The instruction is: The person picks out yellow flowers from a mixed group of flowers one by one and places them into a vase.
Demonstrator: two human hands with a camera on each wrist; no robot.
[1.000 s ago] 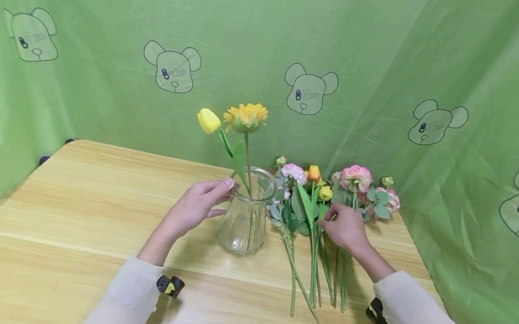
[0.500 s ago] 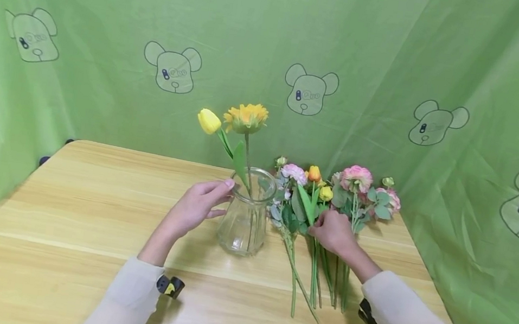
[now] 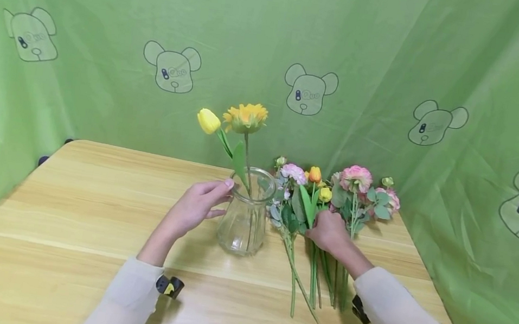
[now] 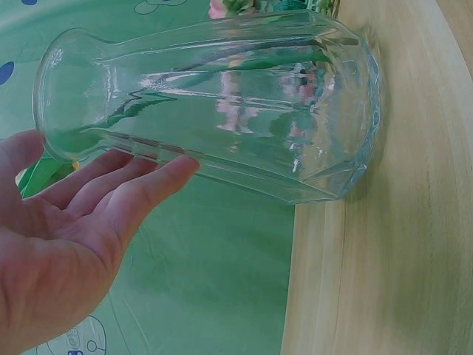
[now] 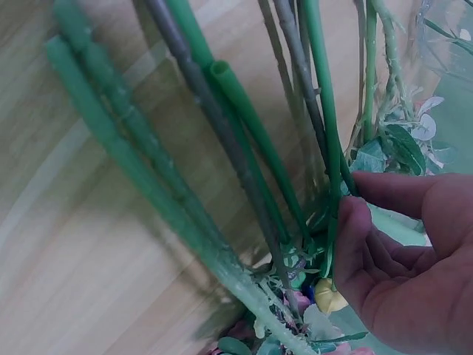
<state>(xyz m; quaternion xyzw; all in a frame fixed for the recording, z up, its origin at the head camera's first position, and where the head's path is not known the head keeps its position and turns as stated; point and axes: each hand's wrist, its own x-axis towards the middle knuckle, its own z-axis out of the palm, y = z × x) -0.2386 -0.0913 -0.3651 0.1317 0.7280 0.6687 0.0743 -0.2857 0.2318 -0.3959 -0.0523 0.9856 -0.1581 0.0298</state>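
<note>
My left hand (image 3: 194, 204) rests at the left side of a clear glass vase (image 3: 239, 231), thumb at the rim. In the left wrist view, its fingers (image 4: 144, 194) lie nearly straight along the glass wall. A yellow tulip (image 3: 208, 121) and an orange-yellow daisy-like flower (image 3: 246, 119) stand in the vase, leaning left. To the right, my right hand (image 3: 330, 231) reaches into a row of loose flowers. Its thumb and index finger pinch the green stem (image 5: 332, 140) of the orange tulip (image 3: 314, 175), as the right wrist view shows. That bloom still lies among the others.
Beside the pinched stem lie a smaller yellow flower (image 3: 325, 194), a pale pink flower (image 3: 294, 173) and a deeper pink one (image 3: 357, 178), stems toward me. All lie on the wooden table (image 3: 86, 205). A green curtain (image 3: 257, 30) hangs behind.
My right hand has moved left and slightly toward me, from near the yellow flower to the orange tulip's stem. The tulip's leaf and bloom have shifted slightly right. The left hand and vase stay put.
</note>
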